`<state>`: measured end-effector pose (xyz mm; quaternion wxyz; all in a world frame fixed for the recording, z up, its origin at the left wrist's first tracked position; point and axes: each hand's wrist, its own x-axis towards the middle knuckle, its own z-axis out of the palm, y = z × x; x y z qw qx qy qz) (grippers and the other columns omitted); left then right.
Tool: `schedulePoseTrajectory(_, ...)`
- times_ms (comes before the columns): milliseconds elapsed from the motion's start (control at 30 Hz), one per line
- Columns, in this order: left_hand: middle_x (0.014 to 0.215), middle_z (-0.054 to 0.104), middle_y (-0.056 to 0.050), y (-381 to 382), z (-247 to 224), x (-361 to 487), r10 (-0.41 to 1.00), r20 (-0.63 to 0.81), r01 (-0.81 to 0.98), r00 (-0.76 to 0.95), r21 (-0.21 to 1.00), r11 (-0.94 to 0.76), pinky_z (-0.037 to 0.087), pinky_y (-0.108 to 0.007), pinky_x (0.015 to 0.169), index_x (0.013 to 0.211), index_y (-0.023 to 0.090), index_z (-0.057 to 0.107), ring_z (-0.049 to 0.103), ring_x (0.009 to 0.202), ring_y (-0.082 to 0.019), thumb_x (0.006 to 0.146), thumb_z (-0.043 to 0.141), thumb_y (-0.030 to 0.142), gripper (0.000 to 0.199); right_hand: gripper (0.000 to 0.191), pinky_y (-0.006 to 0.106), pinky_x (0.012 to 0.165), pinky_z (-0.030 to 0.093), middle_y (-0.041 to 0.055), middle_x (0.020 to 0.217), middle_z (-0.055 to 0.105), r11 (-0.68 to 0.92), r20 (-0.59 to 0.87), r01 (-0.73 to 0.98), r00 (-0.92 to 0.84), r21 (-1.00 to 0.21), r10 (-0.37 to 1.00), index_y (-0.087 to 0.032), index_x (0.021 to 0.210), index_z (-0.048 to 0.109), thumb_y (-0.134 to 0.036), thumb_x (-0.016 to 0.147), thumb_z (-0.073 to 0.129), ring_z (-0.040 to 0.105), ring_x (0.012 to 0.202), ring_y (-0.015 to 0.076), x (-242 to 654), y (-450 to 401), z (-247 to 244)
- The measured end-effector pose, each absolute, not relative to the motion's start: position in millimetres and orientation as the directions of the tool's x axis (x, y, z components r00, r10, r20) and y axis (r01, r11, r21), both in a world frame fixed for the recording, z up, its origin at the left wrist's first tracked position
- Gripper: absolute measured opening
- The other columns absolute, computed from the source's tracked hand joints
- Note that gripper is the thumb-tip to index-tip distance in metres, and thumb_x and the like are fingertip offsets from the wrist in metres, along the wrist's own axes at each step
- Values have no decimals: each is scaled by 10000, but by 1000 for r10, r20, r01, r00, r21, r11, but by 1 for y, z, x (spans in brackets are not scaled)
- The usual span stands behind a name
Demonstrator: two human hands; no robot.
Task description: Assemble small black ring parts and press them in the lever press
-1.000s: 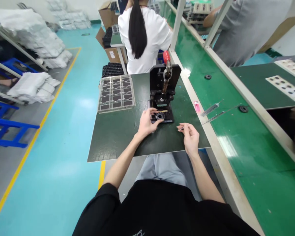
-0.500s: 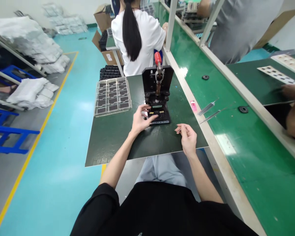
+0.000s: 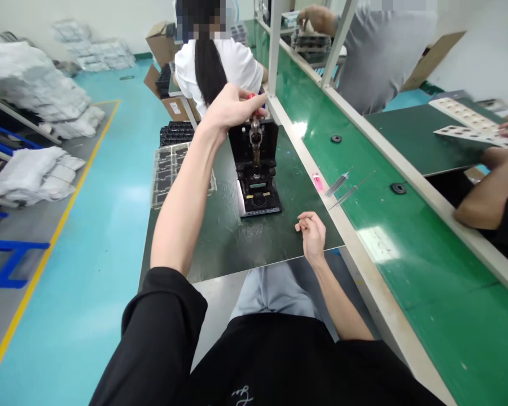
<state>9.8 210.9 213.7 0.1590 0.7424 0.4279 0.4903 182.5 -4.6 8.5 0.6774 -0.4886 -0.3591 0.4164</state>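
My left hand (image 3: pixel 231 107) is raised and wraps the red-tipped handle (image 3: pixel 250 96) of a black bench hand press (image 3: pixel 254 163), hiding most of the handle. Below the press head, the press's black base fixture (image 3: pixel 259 204) holds a round dark part or recess, too small to tell which. My right hand (image 3: pixel 311 237) rests on the dark green mat (image 3: pixel 258 242), fingers curled, to the right of the press and apart from it. Whether those fingers pinch anything small is hidden. A clear plastic tray of dark square parts (image 3: pixel 169 175) lies left of the press, partly behind my left forearm.
A green workbench (image 3: pixel 406 270) runs along the right, carrying a pink object (image 3: pixel 317 181) and metal tweezers (image 3: pixel 337 184). A co-worker in white (image 3: pixel 220 70) sits beyond the press. At right, a co-worker's hands (image 3: pixel 506 146) handle a perforated sheet (image 3: pixel 461 132). Black stacked trays (image 3: pixel 176 133) stand behind the mat.
My left hand has left the base fixture and risen onto the red handle. The view has tilted and shifted, so the press appears further left. My right hand stays near the same spot, its fingers more curled.
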Motion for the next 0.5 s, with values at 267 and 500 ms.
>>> schedulePoseTrajectory(267, 1134, 693, -55, 117, 175, 6, 589, 777, 324, 220, 511, -796, 574, -479, 1070, 1183, 284, 583, 716, 1155, -254, 1012, 595, 464, 248, 154, 272, 504, 316, -54, 591, 435, 114, 60, -141, 341, -983, 938, -213, 735, 619, -335, 796, 547, 384, 496, 99, 183, -4, 5)
schedulePoseTrajectory(500, 1131, 704, -64, 115, 143, -6, 564, 778, 355, 276, 463, -813, 513, -542, 1154, 1092, 268, 649, 669, 1268, -272, 1040, 493, 546, 323, 193, 273, 472, 288, -60, 540, 427, 126, 93, -83, 328, -988, 940, -210, 750, 653, -349, 820, 539, 366, 463, 99, 183, -5, 2)
